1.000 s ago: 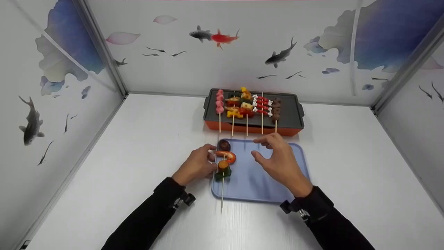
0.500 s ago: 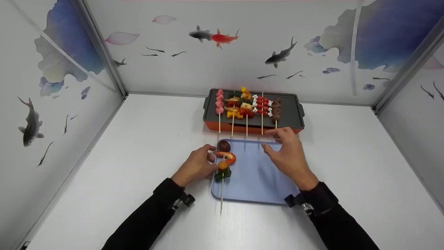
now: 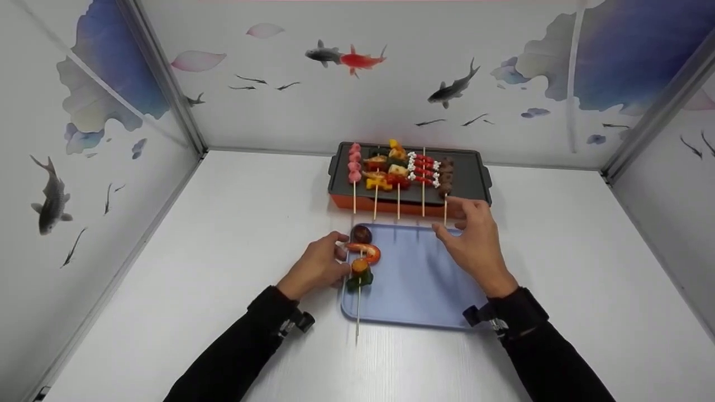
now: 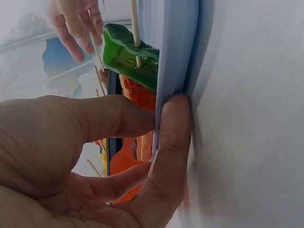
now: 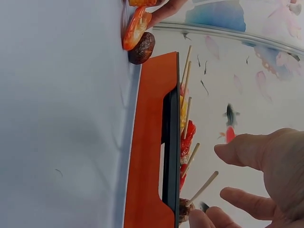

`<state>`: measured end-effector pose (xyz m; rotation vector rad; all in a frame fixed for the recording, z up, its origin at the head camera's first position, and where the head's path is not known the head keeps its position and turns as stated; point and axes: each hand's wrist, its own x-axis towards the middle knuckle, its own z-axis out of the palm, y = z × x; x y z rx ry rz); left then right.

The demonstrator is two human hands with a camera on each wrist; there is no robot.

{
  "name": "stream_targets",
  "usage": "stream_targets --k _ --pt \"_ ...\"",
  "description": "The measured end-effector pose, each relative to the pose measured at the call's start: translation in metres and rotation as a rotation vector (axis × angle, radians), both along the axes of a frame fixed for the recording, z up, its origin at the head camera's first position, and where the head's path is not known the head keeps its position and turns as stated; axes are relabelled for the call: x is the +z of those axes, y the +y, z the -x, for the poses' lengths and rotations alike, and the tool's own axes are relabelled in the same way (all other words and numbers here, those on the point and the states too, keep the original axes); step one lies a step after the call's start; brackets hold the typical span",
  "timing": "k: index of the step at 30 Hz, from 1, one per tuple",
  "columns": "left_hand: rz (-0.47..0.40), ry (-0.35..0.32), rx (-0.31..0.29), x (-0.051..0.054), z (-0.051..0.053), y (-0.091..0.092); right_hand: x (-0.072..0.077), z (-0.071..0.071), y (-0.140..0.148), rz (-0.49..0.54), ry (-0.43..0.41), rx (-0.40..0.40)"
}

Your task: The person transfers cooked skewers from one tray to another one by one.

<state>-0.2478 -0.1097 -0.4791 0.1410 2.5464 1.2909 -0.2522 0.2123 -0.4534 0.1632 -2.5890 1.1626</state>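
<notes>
My left hand [image 3: 317,266] pinches the left rim of a light blue tray [image 3: 419,285]. In the left wrist view, the thumb [image 4: 109,116] lies on the rim's upper side and a finger [image 4: 175,128] beneath it. On the tray's left side lies a skewer with a mushroom [image 3: 362,234], a shrimp [image 3: 372,254], a round of corn [image 3: 360,266] and a green pepper piece [image 3: 359,281]. At the grill's front, my right hand [image 3: 475,240] has thumb and fingers spread around the bare stick of a brown meat skewer [image 3: 446,174], with a gap visible in the right wrist view.
An orange grill [image 3: 469,211] with a black plate [image 3: 469,173] stands behind the tray. Beside the brown skewer lie a pink ball skewer [image 3: 354,163], mixed vegetable skewers [image 3: 397,170] and a red-and-white one [image 3: 423,169]. Printed panels [image 3: 234,123] enclose the white table [image 3: 251,201].
The right hand has moved right and forward from above the tray to the brown meat skewer's stick. The left hand, tray and skewers have stayed in place.
</notes>
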Motion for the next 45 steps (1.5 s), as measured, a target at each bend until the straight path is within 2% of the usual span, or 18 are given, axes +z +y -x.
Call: stream_targets --k 7,16,25,29,37,45 --pt "-0.028 0.025 -0.022 0.0 -0.001 -0.002 -0.004 0.003 0.001 0.001 0.026 0.022" --pt "-0.028 0.032 -0.025 0.0 -0.002 -0.002 -0.009 0.008 0.001 -0.089 0.086 0.047" --pt "-0.015 0.034 -0.03 0.0 -0.002 -0.002 -0.014 0.009 0.002 -0.133 0.244 0.034" --pt "-0.01 0.033 -0.031 0.0 -0.002 -0.002 -0.012 0.007 0.002 -0.156 0.284 0.005" --pt "-0.011 0.044 -0.031 -0.001 -0.001 -0.003 -0.01 0.006 0.005 -0.15 0.276 -0.029" --pt "-0.026 0.026 -0.021 -0.002 0.0 -0.003 -0.002 0.008 0.014 -0.105 0.148 -0.097"
